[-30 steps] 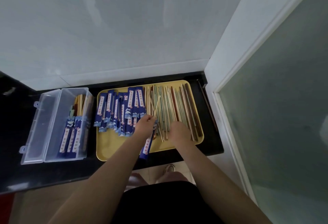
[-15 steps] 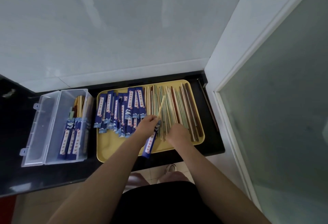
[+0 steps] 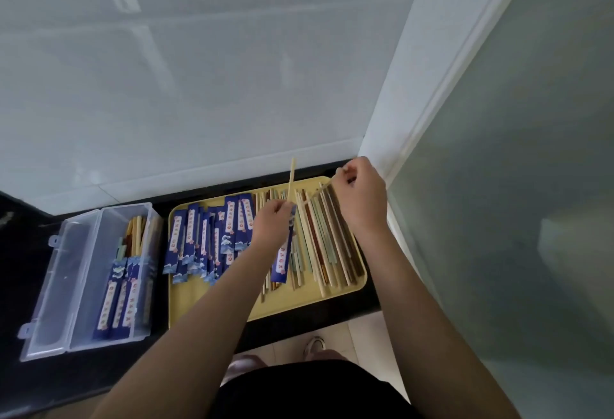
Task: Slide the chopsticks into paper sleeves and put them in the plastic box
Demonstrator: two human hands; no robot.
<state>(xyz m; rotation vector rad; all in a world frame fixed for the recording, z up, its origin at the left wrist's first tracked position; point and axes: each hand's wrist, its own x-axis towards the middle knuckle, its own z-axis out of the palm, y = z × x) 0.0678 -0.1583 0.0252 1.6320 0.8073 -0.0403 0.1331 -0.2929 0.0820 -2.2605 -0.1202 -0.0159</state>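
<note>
Both arms reach in from the bottom over the yellow tray (image 3: 212, 305) sitting on the black tabletop (image 3: 20, 252). The left hand (image 3: 270, 222) is over the middle of the tray, fingers curled around a blue paper sleeve (image 3: 282, 260) and a pale chopstick (image 3: 291, 179) together. The sleeve hangs toward the person, long axis running near to far, tilted a bit. The chopstick sticks up out of the top of the fist, pointing away toward the wall, nearly upright in the view.

The right hand (image 3: 360, 192) is raised over the tray's far right corner, knuckles up, fingers curled and pinching the end of a second pale chopstick (image 3: 320, 190). That one slants down and to the left toward the loose chopsticks (image 3: 327, 245), which lie side by side on the right half of the tray, all running near to far.

Empty sleeves (image 3: 206, 239) are fanned out on the tray's left half, same lengthwise direction. The clear plastic box (image 3: 83, 279) sits left of the tray, lid open, with a few sleeved pairs (image 3: 121, 299) lying lengthwise inside.
</note>
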